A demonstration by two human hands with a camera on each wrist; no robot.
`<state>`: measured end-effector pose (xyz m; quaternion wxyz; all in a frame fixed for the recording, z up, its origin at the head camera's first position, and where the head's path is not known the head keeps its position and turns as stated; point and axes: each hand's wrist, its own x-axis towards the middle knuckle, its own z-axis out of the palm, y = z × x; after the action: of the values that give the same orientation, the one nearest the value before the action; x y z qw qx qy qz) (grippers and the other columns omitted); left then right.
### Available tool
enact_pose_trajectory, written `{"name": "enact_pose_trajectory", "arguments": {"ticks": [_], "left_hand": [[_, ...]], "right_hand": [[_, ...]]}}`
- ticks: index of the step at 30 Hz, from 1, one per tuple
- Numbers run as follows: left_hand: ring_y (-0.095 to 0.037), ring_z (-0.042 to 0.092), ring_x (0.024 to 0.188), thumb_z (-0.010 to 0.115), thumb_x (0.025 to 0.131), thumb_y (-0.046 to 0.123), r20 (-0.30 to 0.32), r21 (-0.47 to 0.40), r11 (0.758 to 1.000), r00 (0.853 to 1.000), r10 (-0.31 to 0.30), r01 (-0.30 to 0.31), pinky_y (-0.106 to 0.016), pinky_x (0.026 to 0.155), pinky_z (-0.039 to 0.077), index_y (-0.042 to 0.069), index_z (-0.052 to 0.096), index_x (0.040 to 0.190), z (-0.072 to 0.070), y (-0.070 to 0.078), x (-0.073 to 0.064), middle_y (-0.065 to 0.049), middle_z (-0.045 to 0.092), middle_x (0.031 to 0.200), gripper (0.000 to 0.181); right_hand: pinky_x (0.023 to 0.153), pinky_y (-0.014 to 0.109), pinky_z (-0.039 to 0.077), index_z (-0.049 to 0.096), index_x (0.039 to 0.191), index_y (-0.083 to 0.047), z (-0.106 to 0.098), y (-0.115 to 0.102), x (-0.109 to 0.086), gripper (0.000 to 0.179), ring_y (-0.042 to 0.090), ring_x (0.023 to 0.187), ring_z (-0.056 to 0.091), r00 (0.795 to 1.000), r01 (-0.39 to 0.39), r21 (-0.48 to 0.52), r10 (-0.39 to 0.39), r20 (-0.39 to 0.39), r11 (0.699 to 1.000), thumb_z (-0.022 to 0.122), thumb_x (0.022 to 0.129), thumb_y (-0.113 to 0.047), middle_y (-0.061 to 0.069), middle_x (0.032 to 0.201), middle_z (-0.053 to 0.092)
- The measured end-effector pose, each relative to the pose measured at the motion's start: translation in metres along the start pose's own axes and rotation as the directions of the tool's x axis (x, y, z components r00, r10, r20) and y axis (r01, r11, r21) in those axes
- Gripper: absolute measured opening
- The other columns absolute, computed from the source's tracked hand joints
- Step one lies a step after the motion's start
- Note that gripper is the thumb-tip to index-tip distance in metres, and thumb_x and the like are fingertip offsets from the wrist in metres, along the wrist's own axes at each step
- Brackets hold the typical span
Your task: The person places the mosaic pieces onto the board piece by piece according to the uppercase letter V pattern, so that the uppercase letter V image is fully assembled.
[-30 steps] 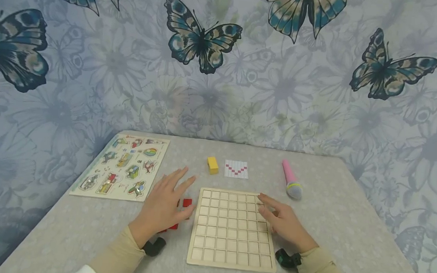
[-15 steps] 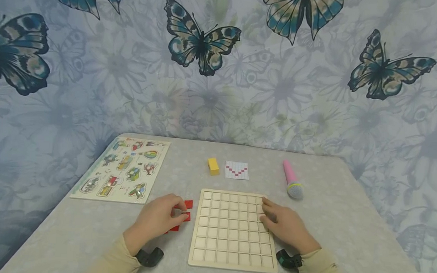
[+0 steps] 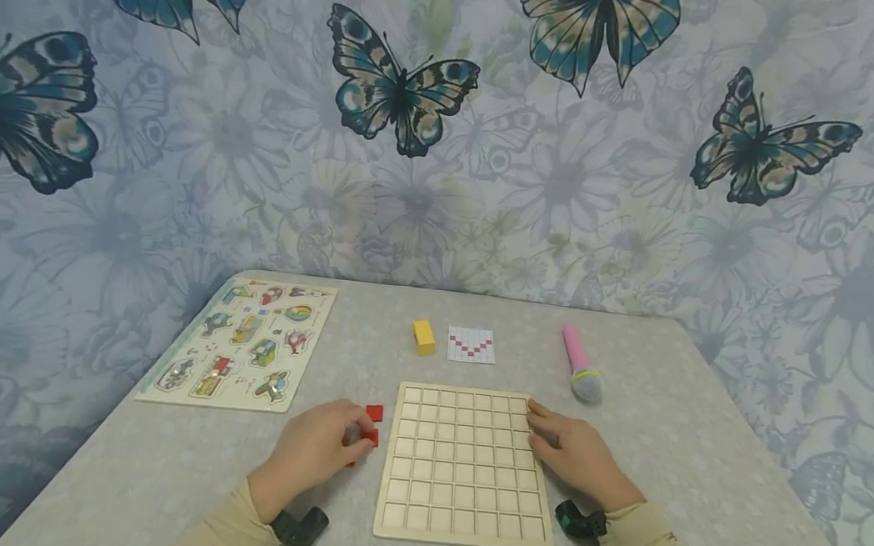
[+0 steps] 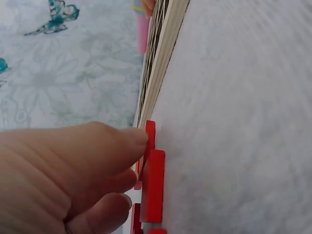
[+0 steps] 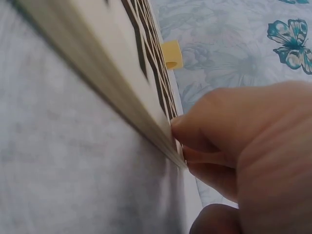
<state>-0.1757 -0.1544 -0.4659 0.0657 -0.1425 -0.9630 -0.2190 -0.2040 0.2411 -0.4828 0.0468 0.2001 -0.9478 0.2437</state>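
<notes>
My left hand [image 3: 317, 445] is beside several small red square tiles [image 3: 374, 413], left of the board. In the left wrist view its thumb and fingers pinch a red tile [image 4: 150, 132]; another red tile [image 4: 154, 185] lies nearer that camera, and the hand hides part of the group. A pale wooden board [image 3: 464, 467] with a grid of square recesses lies flat in front of me, its cells bare. My right hand [image 3: 579, 457] rests on the board's right edge, thumb and forefinger touching the frame near the far corner.
Behind the board stand a yellow block [image 3: 423, 337] and a white card [image 3: 471, 345] printed with a pink V of squares. A pink toy microphone [image 3: 580, 364] lies at the back right. A picture puzzle board [image 3: 248, 341] is at the back left.
My left hand has come down from above the tiles, its spread fingers drawing in around one of them. The right hand has settled slightly outward along the board's right edge.
</notes>
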Motion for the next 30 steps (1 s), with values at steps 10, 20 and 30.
{"name": "enact_pose_trajectory", "arguments": {"ticks": [10, 20, 30], "left_hand": [[-0.002, 0.043, 0.057, 0.089, 0.08, 0.031, -0.003, 0.006, 1.0, 1.0, -0.006, 0.006, -0.024, 0.052, 0.036, 0.032, 0.076, 0.091, 0.003, -0.004, 0.004, 0.019, 0.051, 0.066, 0.017], [0.002, 0.054, 0.071, 0.091, 0.077, 0.033, -0.091, -0.082, 0.994, 0.994, 0.065, -0.072, -0.021, 0.061, 0.044, 0.037, 0.074, 0.082, 0.009, 0.003, 0.003, 0.023, 0.064, 0.081, 0.018], [0.003, 0.059, 0.078, 0.087, 0.083, 0.032, -0.044, -0.128, 0.956, 0.964, 0.261, -0.264, -0.017, 0.061, 0.045, 0.038, 0.071, 0.08, 0.008, 0.047, -0.001, 0.026, 0.066, 0.089, 0.016]], "right_hand": [[0.108, 0.05, 0.046, 0.065, 0.137, -0.004, -0.001, -0.001, -0.001, 0.043, 0.031, 0.136, 0.055, 1.0, -0.019, -0.009, 0.019, 0.003, 1.0, 0.068, 0.1, -0.025, 0.008, 0.151, 0.054], [0.105, 0.051, 0.048, 0.067, 0.134, -0.004, -0.003, -0.002, -0.003, 0.041, 0.032, 0.133, 0.058, 1.0, 0.003, -0.01, -0.003, -0.02, 1.0, 0.069, 0.099, -0.024, 0.009, 0.149, 0.056], [0.107, 0.05, 0.047, 0.066, 0.136, -0.005, -0.001, 0.0, -0.002, 0.043, 0.03, 0.135, 0.056, 1.0, -0.011, 0.011, 0.011, 0.001, 1.0, 0.068, 0.099, -0.027, 0.007, 0.151, 0.055]]}}
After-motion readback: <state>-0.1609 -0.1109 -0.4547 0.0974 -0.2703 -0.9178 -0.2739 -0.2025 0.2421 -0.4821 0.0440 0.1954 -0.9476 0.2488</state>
